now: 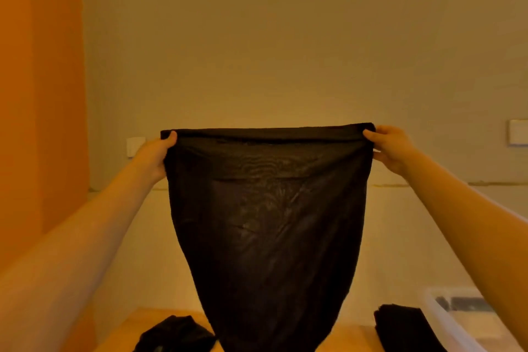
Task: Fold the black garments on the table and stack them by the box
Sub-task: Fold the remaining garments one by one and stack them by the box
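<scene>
No text, label, brand, number or sign can be read anywhere in this dim, amber-lit view.

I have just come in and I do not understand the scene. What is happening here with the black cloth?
A person is folding black garments. Both hands hold one black garment up in the air by its top band: the left hand grips the left corner, the right hand the right one, and the cloth hangs down toward the table. A crumpled black garment lies on the table at the lower left. A folded black stack lies at the lower right, next to a clear plastic box.
</scene>
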`<state>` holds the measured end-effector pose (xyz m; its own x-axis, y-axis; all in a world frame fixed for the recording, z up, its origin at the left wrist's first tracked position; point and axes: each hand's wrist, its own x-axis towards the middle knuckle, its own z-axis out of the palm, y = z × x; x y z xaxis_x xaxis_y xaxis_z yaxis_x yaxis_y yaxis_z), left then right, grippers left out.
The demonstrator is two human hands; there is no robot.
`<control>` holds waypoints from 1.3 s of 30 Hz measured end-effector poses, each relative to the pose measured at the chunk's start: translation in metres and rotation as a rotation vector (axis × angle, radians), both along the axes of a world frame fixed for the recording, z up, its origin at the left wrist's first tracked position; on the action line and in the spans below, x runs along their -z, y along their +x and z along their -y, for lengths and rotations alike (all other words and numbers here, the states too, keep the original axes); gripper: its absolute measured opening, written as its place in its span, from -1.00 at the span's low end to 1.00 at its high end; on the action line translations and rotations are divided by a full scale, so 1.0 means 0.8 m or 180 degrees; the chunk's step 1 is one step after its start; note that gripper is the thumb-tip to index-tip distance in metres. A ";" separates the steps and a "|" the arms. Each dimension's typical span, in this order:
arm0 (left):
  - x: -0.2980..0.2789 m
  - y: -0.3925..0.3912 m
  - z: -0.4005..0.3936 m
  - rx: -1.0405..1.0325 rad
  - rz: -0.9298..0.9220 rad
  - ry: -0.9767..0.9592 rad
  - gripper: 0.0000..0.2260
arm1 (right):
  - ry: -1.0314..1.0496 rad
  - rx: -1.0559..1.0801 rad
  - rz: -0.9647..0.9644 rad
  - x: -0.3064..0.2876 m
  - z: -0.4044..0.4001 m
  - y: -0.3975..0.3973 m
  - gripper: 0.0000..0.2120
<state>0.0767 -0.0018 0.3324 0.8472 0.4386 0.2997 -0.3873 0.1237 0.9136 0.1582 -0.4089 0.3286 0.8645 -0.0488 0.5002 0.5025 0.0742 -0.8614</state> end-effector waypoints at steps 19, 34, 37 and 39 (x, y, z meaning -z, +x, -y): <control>-0.023 0.015 0.038 -0.0048 0.0410 0.0654 -0.74 | 0.0032 0.0065 -0.0029 -0.012 0.065 0.004 -0.92; -0.013 0.011 0.049 0.0534 -0.0110 0.0789 -0.73 | -0.0883 0.0299 -0.0104 -0.025 0.065 -0.014 -0.93; -0.008 0.007 0.053 0.0618 -0.0120 0.1126 -0.80 | -0.0811 0.0291 -0.0171 -0.023 0.065 -0.015 -0.93; -0.001 0.006 0.050 0.0408 -0.0036 0.1447 -0.88 | -0.0761 0.0254 -0.0213 -0.021 0.069 -0.016 -0.93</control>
